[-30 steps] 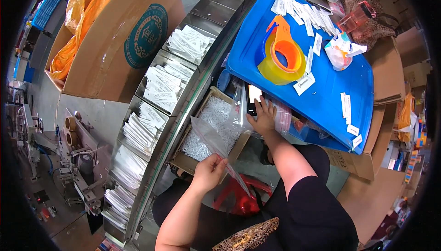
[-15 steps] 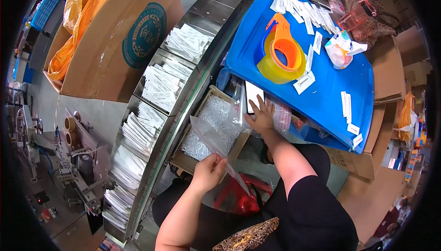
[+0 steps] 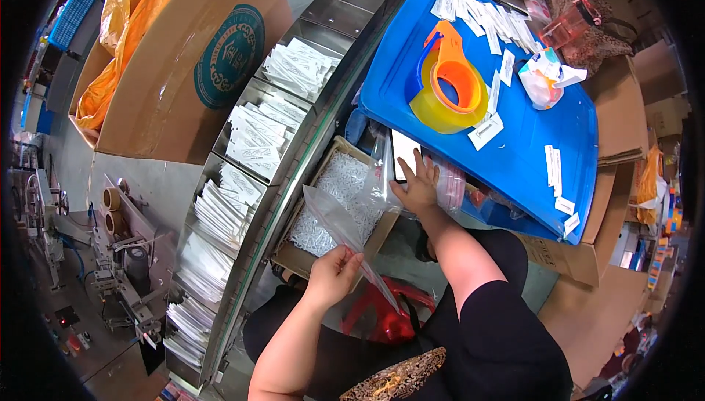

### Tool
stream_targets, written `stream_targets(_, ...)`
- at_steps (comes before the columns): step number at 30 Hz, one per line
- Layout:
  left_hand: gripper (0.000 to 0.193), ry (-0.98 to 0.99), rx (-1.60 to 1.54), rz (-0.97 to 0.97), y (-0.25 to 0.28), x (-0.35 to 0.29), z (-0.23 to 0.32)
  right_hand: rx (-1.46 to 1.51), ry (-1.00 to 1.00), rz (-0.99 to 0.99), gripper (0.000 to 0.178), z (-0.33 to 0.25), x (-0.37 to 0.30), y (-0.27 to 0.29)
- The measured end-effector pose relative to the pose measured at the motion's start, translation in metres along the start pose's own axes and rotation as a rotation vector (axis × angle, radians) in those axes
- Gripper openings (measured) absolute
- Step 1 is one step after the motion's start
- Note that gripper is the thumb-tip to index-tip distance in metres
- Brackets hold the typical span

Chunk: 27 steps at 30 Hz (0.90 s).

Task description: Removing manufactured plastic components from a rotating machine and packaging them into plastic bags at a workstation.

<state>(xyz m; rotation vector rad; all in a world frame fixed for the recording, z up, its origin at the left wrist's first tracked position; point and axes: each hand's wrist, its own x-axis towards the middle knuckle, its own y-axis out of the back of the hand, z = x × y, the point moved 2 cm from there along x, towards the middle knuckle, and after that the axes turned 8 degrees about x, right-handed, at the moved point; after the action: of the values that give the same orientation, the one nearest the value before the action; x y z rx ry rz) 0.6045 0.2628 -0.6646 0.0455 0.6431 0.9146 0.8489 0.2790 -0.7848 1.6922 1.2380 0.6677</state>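
My left hand (image 3: 334,275) pinches the edge of a clear plastic bag (image 3: 328,212), which slants over an open box (image 3: 288,259) of small white pieces. My right hand (image 3: 420,186) has its fingers spread at the lower end of a phone (image 3: 405,150) with a bright white screen. Beneath and beside that hand lie clear plastic bags (image 3: 450,184), some with a pink edge. A blue plastic lid (image 3: 525,173) overhangs the phone's far right side.
On the lid rest nested yellow and orange plastic cups (image 3: 449,113), white packets (image 3: 486,131) and a tissue pack (image 3: 542,81). Left of me runs a metal conveyor (image 3: 283,203) with compartments of white packets (image 3: 253,140). A large carton (image 3: 165,96) stands beyond; a red stool (image 3: 385,320) is below.
My right fingers have shifted very slightly on the phone. Both hands otherwise stay in place, and the bag remains in my left hand.
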Motion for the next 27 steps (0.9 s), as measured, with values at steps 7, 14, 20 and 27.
stream_targets(7, 0.021, 0.012, 0.008, -0.004, 0.001, 0.0, 0.0, -0.077, -0.05, 0.059, 0.055, 0.002, 0.0, 0.003)
stream_targets(14, 0.021, 0.028, 0.028, -0.004, 0.002, -0.001, 0.003, -0.066, -0.173, -0.038, 0.06, 0.01, 0.003, 0.006)
stream_targets(20, 0.02, 0.024, 0.017, -0.002, 0.002, -0.001, 0.004, -0.078, -0.166, -0.002, 0.059, 0.011, 0.003, 0.004)
stream_targets(27, 0.019, 0.063, -0.003, -0.022, 0.003, -0.001, 0.008, -0.103, -0.115, 0.118, 0.057, 0.016, 0.002, 0.002)
